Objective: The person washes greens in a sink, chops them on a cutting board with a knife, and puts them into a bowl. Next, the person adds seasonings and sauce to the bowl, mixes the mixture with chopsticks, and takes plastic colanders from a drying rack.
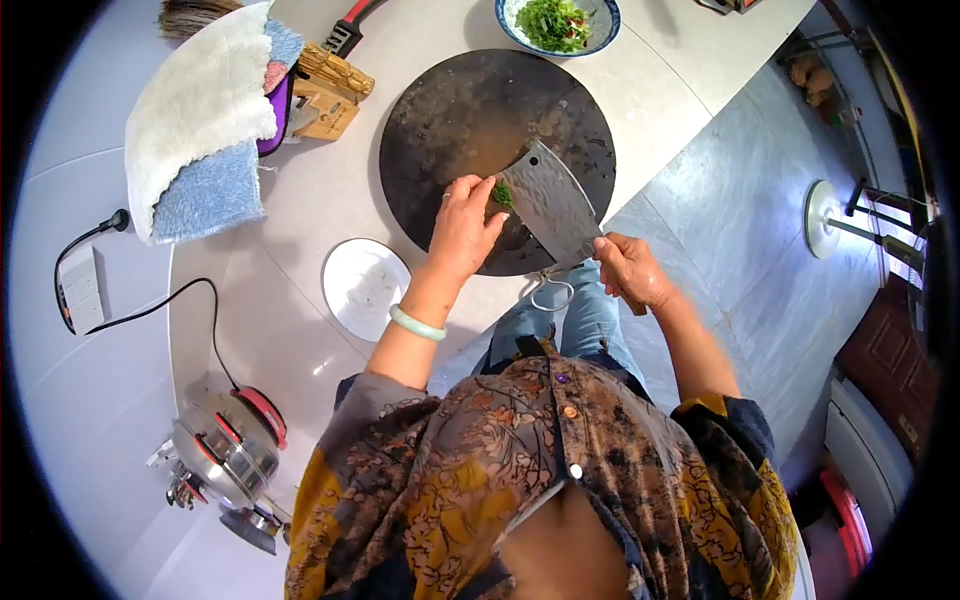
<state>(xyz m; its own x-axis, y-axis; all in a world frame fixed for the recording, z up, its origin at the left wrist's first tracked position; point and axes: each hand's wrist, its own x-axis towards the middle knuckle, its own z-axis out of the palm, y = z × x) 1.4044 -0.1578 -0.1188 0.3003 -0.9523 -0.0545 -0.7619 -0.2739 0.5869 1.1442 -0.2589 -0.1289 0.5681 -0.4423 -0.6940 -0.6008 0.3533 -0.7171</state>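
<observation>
A dark round cutting board (440, 110) lies on the counter, and over its right part is a broad metal cleaver (556, 205). My right hand (630, 270) is closed round the cleaver's handle, just off the board's lower right edge. My left hand (466, 225), wearing a pale bangle, is over the board with fingers curved round a small bunch of chopped green herbs (502, 192). The herbs show between its fingertips and thumb, close beside the blade. Whether the blade touches the board is unclear.
A blue-rimmed bowl (506, 12) of chopped greens stands beyond the board. A white plate (362, 290) sits left of it. Towels (205, 120) and a wooden block (325, 112) are farther left. A metal kettle (225, 450) stands lower left, and a metal ring (552, 292) hangs at the board's near edge.
</observation>
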